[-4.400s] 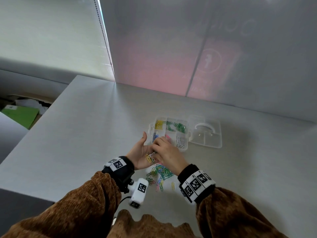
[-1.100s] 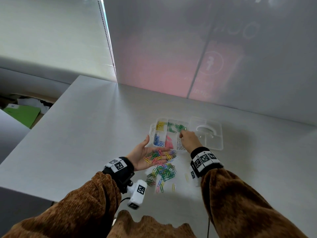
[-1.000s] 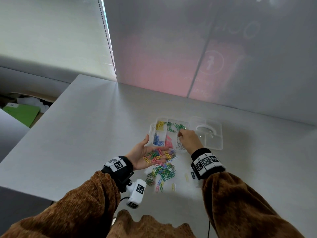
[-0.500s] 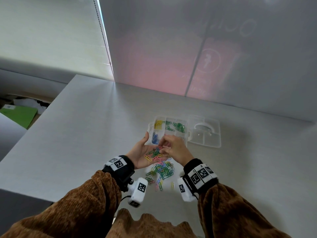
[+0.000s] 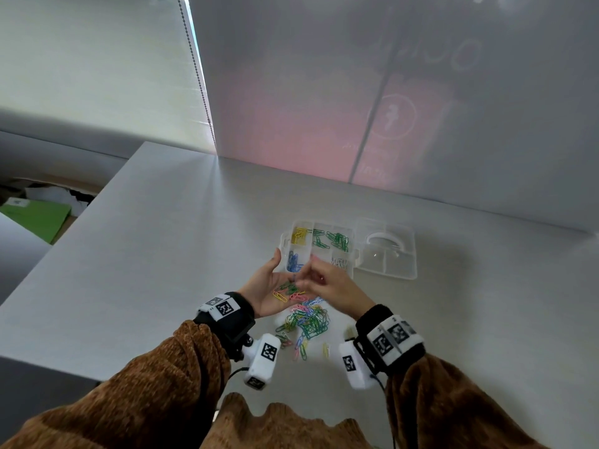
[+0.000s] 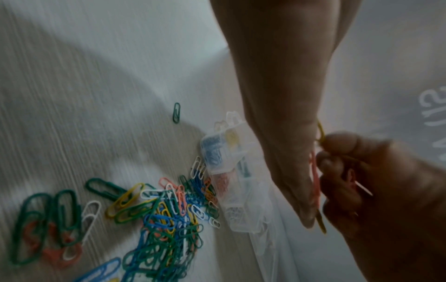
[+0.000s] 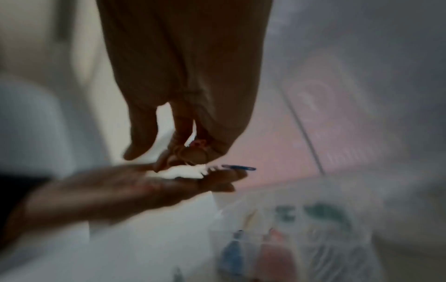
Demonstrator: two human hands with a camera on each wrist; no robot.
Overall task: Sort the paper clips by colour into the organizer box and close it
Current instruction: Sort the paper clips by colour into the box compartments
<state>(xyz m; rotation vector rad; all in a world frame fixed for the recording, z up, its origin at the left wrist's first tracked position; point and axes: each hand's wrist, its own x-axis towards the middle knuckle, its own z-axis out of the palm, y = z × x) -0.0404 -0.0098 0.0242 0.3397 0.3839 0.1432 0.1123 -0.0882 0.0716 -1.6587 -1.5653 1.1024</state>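
My left hand [image 5: 270,286] lies palm up in front of the clear organizer box [image 5: 285,244], with several coloured paper clips [image 5: 288,291] resting in it. My right hand [image 5: 308,280] reaches over that palm and pinches a pink clip [image 7: 198,143] between thumb and fingers. A blue clip [image 7: 239,167] lies at the left fingertips [image 7: 226,176]. The box holds yellow [image 5: 299,236], green [image 5: 337,241], blue [image 5: 293,262] and white [image 5: 339,263] clips in separate compartments. Its pink compartment is hidden behind my hands in the head view. The lid [image 5: 385,251] lies open to the right.
A mixed pile of loose clips [image 5: 308,322] lies on the grey table [image 5: 162,254] under my wrists. One green clip [image 6: 176,112] sits apart from the pile. A frosted wall stands behind the box. The table edge runs along the left.
My right hand has come back from the right side of the box to the left palm and closed its fingers on a clip there. The left hand has stayed palm up.
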